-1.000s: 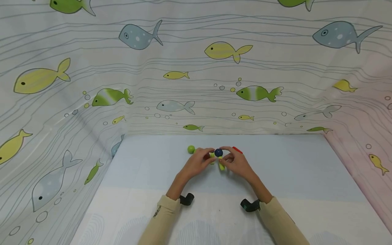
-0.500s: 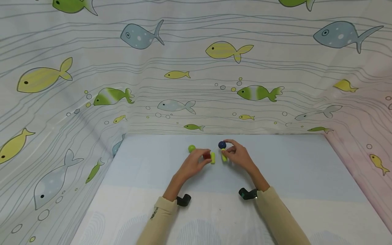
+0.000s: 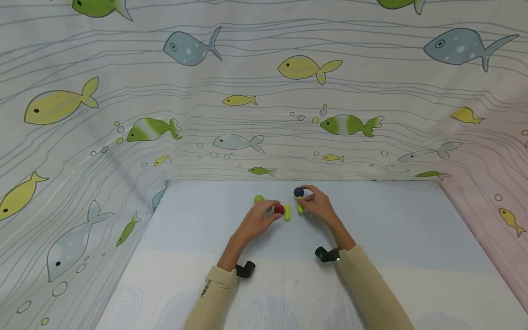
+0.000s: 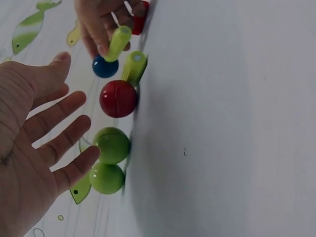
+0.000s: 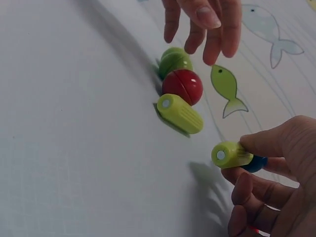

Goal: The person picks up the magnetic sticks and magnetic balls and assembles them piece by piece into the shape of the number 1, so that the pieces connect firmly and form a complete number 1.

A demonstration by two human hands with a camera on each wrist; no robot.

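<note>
in the head view, the right hand (image 3: 317,206) holds the blue ball (image 3: 299,192) together with the first yellow-green rod (image 3: 300,207), over the far part of the bench (image 3: 371,220). the left hand (image 3: 256,221) is near the red ball (image 3: 279,209), which sits beside the second yellow-green rod (image 3: 287,213); one green ball (image 3: 258,199) is farther to the left. the step looks like bringing these pieces together, so i would keep both wrists low and move slowly, because round pieces could roll away.

in the left wrist view, the fingers of the left hand are extended and spread, grasping nothing, just beside the red ball. two green balls, the nearer one (image 4: 107,178) touching the other, stand close to it. to take the red ball well, i think thumb and fingers should close on its two opposite sides, without pushing the green ones. a red piece (image 4: 142,19) shows partly behind the right hand.

in the right wrist view, the right hand's fingers pinch the first yellow-green rod, with the blue ball at its far end; the pair seems raised. the pale round spot (image 5: 220,155) on its near end may be a magnet, so this face should be left uncovered and turned squarely to its partner.
</note>
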